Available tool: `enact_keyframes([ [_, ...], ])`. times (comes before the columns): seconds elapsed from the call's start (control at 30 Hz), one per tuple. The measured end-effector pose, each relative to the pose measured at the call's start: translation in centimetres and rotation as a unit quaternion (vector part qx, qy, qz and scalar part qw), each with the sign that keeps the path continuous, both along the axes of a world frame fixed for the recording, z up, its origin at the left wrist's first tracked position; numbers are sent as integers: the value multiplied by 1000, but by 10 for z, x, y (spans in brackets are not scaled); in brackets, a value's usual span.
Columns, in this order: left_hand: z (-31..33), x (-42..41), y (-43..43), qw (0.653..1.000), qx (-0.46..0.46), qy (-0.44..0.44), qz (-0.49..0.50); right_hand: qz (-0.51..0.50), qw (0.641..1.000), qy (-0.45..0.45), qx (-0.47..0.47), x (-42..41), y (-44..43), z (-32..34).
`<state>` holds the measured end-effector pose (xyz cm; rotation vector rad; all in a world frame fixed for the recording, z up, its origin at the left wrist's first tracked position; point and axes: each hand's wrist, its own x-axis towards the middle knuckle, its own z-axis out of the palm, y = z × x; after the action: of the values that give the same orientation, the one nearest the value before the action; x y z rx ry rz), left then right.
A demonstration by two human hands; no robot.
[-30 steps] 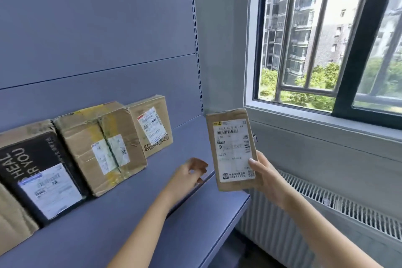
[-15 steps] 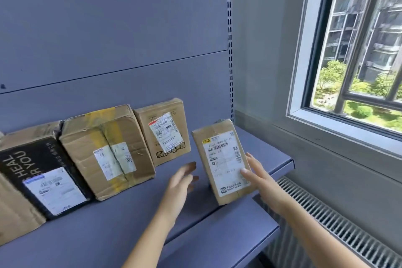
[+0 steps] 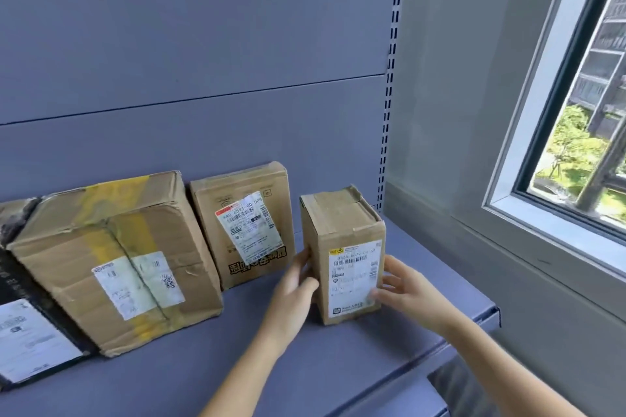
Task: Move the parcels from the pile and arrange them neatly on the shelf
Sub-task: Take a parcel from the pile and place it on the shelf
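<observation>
- Spanning the lower half of the frame: shelf [image 3: 338, 366], smooth grey-blue painted metal, flat, with a matching back panel [image 3: 203, 44] rising behind as something to lean parcels against.
- Left of centre: large parcel [image 3: 111, 257], crumpled brown cardboard crossed with yellow tape, two white labels; tipped back against the panel, labels facing out, probably for easy reading.
- Cropped by the lower left edge: black parcel [image 3: 20, 315], glossy dark wrap with a white label, leaning the same way.
- Just right of the large one: flat parcel [image 3: 244, 223], a slim brown carton with a crooked label, propped on the panel.
- Right of centre, ending the row: small parcel [image 3: 349, 257], a tall narrow carton with a taped top and one lifted flap corner; upright, seemingly set down on the shelf, label forward, a gap away from the flat parcel.
- Gripping its left front edge: left hand [image 3: 291, 288], fingers along the side face, thumb on the front.
- Clasping its lower right front edge: right hand [image 3: 403, 288], thumb on the label, fingers round the side.
- Judged purpose of both holds: steadying and squaring the carton into line with its neighbours before letting go.
</observation>
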<state>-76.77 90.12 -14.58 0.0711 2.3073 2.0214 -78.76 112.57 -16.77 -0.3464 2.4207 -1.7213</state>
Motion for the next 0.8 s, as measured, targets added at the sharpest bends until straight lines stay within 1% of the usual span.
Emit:
enact_keyframes([
  [0.17, 6, -21, -7, 999, -17, 5, -29, 14, 999, 9, 30, -36, -10, 5],
  [0.23, 6, -27, -12, 998, -42, 20, -31, 17, 999, 14, 37, -48, -16, 5],
  [0.37, 3, -35, -16, 988, -136, 63, 23, 26, 998, 31, 46, -64, -22, 5],
  [0.57, -9, -48, -13, 962, -228, 72, 133, 37, 997, 41, 50, -90, -27, 3],
  [0.67, -8, -51, -10, 949, -274, 68, 142, 61, 995, 53, 62, -99, -22, 3],
  [0.8, -7, -49, -6, 941, -293, 79, 151, 81, 992, 72, 72, -107, -17, 1],
])
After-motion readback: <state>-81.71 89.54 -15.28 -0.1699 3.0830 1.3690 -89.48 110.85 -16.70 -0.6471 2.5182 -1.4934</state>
